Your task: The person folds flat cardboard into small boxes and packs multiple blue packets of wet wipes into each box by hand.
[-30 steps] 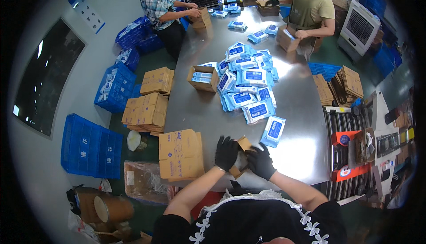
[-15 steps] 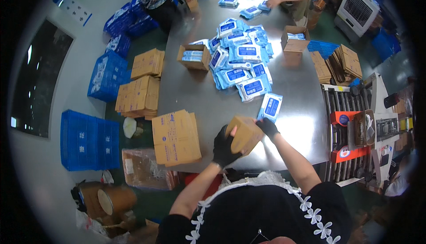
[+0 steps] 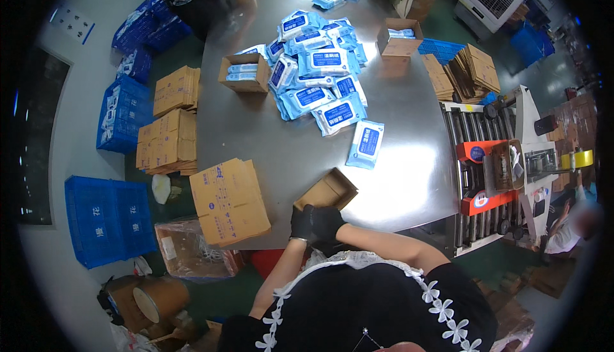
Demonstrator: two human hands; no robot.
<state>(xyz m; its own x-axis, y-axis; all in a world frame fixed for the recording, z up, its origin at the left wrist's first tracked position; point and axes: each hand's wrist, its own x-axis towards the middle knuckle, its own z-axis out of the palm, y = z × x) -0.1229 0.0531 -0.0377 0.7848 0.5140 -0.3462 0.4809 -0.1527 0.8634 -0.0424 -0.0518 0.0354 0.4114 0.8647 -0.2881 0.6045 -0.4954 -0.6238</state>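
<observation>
Both my hands wear black gloves and meet at the near side of a small open cardboard box [image 3: 331,187] by the table's front edge. My left hand [image 3: 302,224] grips its near left corner, fingers closed. Pressed beside it, my right hand [image 3: 327,222] closes on the near wall; its fingertips are partly hidden. The box's brown inside shows, with no pack visible in it. A blue-and-white wipes pack [image 3: 366,144] lies just beyond, and behind it rises a heap of similar packs [image 3: 323,62].
Flattened cartons [image 3: 230,202] are stacked at the table's left front. Two open boxes holding packs, a left one [image 3: 259,85] and a right one [image 3: 400,46], flank the heap. A roller conveyor [image 3: 453,131] stands right; blue crates [image 3: 109,224] stand left. Two people work at the far end.
The box has moved left and tilted so its opening now faces up. My right hand has come from its right side to the near side, beside my left. The view has shifted.
</observation>
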